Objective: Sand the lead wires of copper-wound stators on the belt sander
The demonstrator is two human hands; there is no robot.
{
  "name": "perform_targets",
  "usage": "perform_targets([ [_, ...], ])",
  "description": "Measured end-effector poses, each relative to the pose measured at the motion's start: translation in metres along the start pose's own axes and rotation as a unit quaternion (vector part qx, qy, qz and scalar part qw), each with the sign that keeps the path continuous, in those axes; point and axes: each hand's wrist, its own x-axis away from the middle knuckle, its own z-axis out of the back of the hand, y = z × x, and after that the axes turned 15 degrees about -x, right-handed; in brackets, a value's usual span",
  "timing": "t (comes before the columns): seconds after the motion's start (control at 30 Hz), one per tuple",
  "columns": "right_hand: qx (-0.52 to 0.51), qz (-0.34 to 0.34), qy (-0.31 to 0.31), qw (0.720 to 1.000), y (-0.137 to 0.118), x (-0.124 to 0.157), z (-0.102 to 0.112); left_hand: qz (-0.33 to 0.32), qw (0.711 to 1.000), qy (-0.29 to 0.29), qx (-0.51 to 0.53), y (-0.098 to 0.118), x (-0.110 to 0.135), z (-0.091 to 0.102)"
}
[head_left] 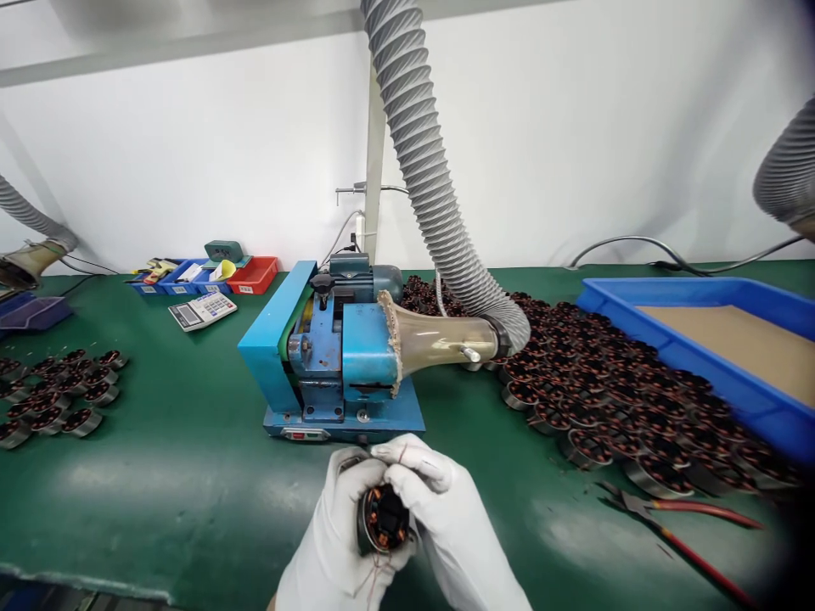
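Note:
A round motor stator (385, 519) with copper windings and a dark core sits in my white-gloved left hand (340, 530), whose fingers wrap round its metal rim. Thin reddish wires trail from the stator over the glove. My right hand (439, 501), gloved too, is closed in a pinch at the stator's upper right edge. A thin reddish wire shows by its fingertips; the exact grip is partly hidden. Just beyond both hands stands a blue belt-type machine (369, 352) with a motor and a switch at its base.
A grey hose (433, 161) joins the machine's clear funnel (446, 339). Many stators (592, 382) cover the right side, beside a blue tray (675, 373) and red-handled cutters (668, 518). More stators (57, 395) lie left. A calculator (202, 311) and small bins (253, 276) stand behind.

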Motion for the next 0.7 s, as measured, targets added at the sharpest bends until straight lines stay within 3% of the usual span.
perform_targets([
  [0.17,-0.086,0.012,0.052,0.995,0.001,-0.025,0.01,-0.014,1.0,0.023,-0.013,-0.006,0.003,-0.014],
  [0.27,-0.149,0.073,0.123,0.978,-0.001,-0.033,0.024,-0.009,0.999,0.034,-0.016,-0.006,0.003,-0.013],
  [0.33,-0.108,0.092,0.14,0.98,0.004,-0.029,0.027,0.016,0.998,0.046,-0.031,-0.006,0.001,-0.01],
  [0.5,0.103,0.091,0.057,0.989,0.039,-0.015,0.02,0.137,0.99,0.045,0.001,-0.014,-0.014,-0.021],
  [0.6,0.165,0.101,0.085,0.977,0.054,-0.028,0.018,0.197,0.977,0.059,0.055,-0.024,-0.028,-0.037],
  [0.7,0.161,0.11,0.091,0.977,0.054,-0.049,0.02,0.203,0.973,0.068,0.082,-0.032,-0.044,-0.05],
])
